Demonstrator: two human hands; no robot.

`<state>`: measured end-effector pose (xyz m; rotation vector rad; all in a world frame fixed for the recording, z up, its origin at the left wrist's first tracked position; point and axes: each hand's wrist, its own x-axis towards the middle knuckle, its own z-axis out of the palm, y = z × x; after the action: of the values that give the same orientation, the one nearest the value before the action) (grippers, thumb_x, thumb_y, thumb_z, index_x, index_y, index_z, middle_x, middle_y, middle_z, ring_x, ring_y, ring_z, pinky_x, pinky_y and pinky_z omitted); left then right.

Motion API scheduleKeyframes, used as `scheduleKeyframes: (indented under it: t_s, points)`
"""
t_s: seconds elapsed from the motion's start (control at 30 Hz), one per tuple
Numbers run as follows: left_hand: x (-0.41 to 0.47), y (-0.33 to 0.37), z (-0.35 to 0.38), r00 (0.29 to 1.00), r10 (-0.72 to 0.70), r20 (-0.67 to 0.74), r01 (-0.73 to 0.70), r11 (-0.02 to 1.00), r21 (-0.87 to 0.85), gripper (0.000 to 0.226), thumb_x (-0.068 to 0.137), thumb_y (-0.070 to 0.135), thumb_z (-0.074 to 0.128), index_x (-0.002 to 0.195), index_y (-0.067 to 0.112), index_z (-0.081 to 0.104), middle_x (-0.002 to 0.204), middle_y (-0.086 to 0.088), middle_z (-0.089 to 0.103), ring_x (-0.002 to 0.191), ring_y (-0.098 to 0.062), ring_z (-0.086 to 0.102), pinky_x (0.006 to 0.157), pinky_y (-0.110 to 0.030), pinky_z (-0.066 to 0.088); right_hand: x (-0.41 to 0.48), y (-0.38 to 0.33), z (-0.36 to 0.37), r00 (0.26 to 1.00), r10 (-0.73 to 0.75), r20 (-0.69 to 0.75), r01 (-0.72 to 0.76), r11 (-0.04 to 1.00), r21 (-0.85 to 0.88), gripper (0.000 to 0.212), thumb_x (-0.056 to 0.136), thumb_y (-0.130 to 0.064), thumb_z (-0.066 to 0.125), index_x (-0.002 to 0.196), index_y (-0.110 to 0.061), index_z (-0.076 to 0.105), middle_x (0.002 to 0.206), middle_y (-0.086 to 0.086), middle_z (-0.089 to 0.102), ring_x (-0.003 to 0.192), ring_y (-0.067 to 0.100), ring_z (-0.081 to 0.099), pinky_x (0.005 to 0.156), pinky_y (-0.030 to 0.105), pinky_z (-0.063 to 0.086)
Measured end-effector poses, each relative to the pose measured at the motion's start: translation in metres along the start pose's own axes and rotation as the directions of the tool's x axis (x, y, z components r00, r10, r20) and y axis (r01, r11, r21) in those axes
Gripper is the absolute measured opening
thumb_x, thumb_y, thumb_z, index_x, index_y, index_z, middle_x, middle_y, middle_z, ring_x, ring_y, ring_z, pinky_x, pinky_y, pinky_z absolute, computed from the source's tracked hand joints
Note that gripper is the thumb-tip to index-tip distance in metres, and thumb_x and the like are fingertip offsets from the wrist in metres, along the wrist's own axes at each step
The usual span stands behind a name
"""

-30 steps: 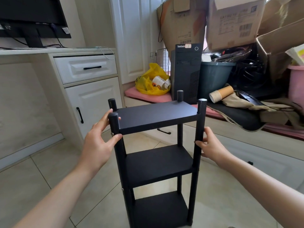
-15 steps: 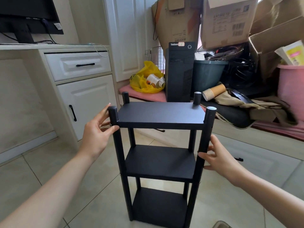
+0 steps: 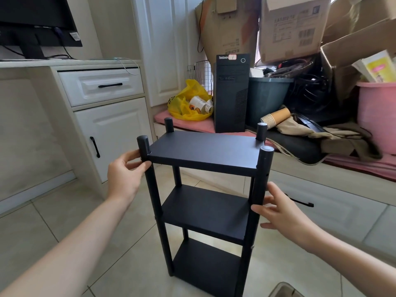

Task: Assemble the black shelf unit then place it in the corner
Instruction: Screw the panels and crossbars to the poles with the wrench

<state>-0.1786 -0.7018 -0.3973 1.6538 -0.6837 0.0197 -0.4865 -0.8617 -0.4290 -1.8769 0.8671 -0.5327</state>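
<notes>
- Head view: the black shelf unit [image 3: 205, 151] stands upright on the tiled floor [image 3: 64, 221], centre frame, reaching down to the bottom edge.
- Bare tiles lie open to its left, as far as the white cabinet [image 3: 111, 133] at centre left, and to its right.
- Behind it runs a low ledge crowded with a computer tower [image 3: 232, 93], a yellow bag [image 3: 188, 103], a stack of paper cups [image 3: 275, 117], cardboard boxes [image 3: 293, 28] and a pink bucket [image 3: 377, 116]; the shelf unit stands near this ledge but apart from it.
- A monitor [image 3: 36, 20] sits on the tabletop [image 3: 64, 62] at upper left.
- Matte black throughout, the unit has three flat shelves on four round posts, whose tops rise above the top shelf. The front right post shows a small hole just below the top shelf.
- Left hand [image 3: 124, 176] grasps the front left post at the top shelf's corner, thumb in front and fingers behind.
- Right hand [image 3: 280, 213] is relaxed, with spread, nearly straight fingers touching the front right post between the top and middle shelves.
</notes>
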Motion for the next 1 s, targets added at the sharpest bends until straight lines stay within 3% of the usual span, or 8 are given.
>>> scheduleKeyframes:
  t_s: [0.13, 0.2, 0.3, 0.4, 0.53, 0.73, 0.87, 1.0]
  points:
    - [-0.007, 0.001, 0.002, 0.993, -0.050, -0.109, 0.062, 0.992, 0.108, 0.027, 0.081, 0.019, 0.085, 0.098, 0.014, 0.066, 0.087, 0.001, 0.069, 0.089, -0.027, 0.070, 0.084, -0.041, 0.056, 0.000, -0.005, -0.006, 1.000, -0.021, -0.003, 0.021, 0.996, -0.087, 0.028, 0.092, -0.021, 0.068, 0.113, -0.033, 0.055, 0.106, -0.002, 0.067, 0.093, 0.020, 0.069, 0.083, 0.044, 0.060]
    - [-0.015, 0.007, 0.007, 0.990, -0.089, -0.107, 0.098, 0.991, 0.089, 0.027, 0.082, 0.023, 0.085, 0.091, 0.015, 0.060, 0.084, -0.005, 0.068, 0.078, -0.028, 0.071, 0.079, -0.043, 0.058, 0.001, -0.011, -0.014, 0.999, -0.042, -0.027, 0.039, 0.993, -0.111, 0.026, 0.089, -0.027, 0.072, 0.110, -0.032, 0.058, 0.105, -0.004, 0.069, 0.090, 0.017, 0.070, 0.085, 0.043, 0.058]
    - [-0.032, 0.016, 0.027, 0.969, -0.225, 0.098, 0.231, 0.971, -0.056, 0.017, 0.091, 0.025, 0.076, 0.089, 0.011, 0.067, 0.086, -0.015, 0.074, 0.064, -0.020, 0.074, 0.067, -0.032, 0.058, 0.002, -0.024, -0.025, 0.991, -0.089, -0.096, 0.081, 0.993, -0.088, 0.024, 0.083, -0.032, 0.075, 0.102, -0.031, 0.060, 0.100, -0.005, 0.070, 0.085, 0.014, 0.071, 0.080, 0.041, 0.059]
    - [-0.048, 0.025, 0.050, 0.857, -0.326, 0.400, 0.431, 0.878, -0.207, 0.027, 0.098, 0.032, 0.065, 0.099, 0.005, 0.069, 0.089, -0.010, 0.079, 0.080, -0.023, 0.078, 0.072, -0.031, 0.058, 0.001, -0.036, -0.036, 0.972, -0.160, -0.173, 0.145, 0.985, -0.095, 0.025, 0.081, -0.039, 0.073, 0.101, -0.032, 0.059, 0.097, -0.006, 0.071, 0.081, 0.013, 0.071, 0.077, 0.045, 0.060]
    - [-0.063, 0.031, 0.080, 0.729, -0.262, 0.632, 0.540, 0.788, -0.296, 0.038, 0.098, 0.039, 0.061, 0.116, 0.006, 0.066, 0.108, -0.005, 0.078, 0.101, -0.022, 0.075, 0.088, -0.035, 0.057, -0.001, -0.050, -0.043, 0.921, -0.255, -0.293, 0.239, 0.967, -0.089, 0.017, 0.088, -0.031, 0.070, 0.101, -0.036, 0.060, 0.093, -0.009, 0.069, 0.079, 0.011, 0.069, 0.080, 0.048, 0.058]
    - [-0.084, 0.039, 0.118, 0.628, -0.139, 0.766, 0.586, 0.731, -0.348, 0.050, 0.086, 0.043, 0.068, 0.128, 0.016, 0.065, 0.123, 0.001, 0.073, 0.116, -0.019, 0.069, 0.102, -0.038, 0.052, -0.004, -0.060, -0.041, 0.910, -0.321, -0.262, 0.323, 0.946, -0.037, 0.028, 0.096, -0.014, 0.059, 0.114, -0.035, 0.065, 0.104, -0.006, 0.069, 0.094, 0.015, 0.068, 0.084, 0.045, 0.058]
    - [-0.091, 0.045, 0.134, 0.606, -0.059, 0.793, 0.571, 0.726, -0.382, 0.051, 0.087, 0.042, 0.070, 0.130, 0.014, 0.064, 0.130, -0.001, 0.070, 0.123, -0.018, 0.065, 0.111, -0.042, 0.045, -0.001, -0.062, -0.042, 0.903, -0.354, -0.244, 0.347, 0.935, -0.070, 0.033, 0.099, -0.018, 0.055, 0.127, -0.035, 0.059, 0.103, -0.007, 0.069, 0.098, 0.011, 0.067, 0.091, 0.043, 0.055]
    - [-0.091, 0.048, 0.144, 0.625, -0.026, 0.780, 0.564, 0.706, -0.428, 0.045, 0.090, 0.038, 0.071, 0.124, 0.010, 0.066, 0.129, -0.008, 0.070, 0.125, -0.023, 0.063, 0.116, -0.050, 0.038, 0.006, -0.061, -0.040, 0.893, -0.384, -0.234, 0.361, 0.923, -0.136, 0.033, 0.099, -0.021, 0.055, 0.126, -0.038, 0.058, 0.097, -0.016, 0.064, 0.095, 0.004, 0.064, 0.091, 0.036, 0.055]
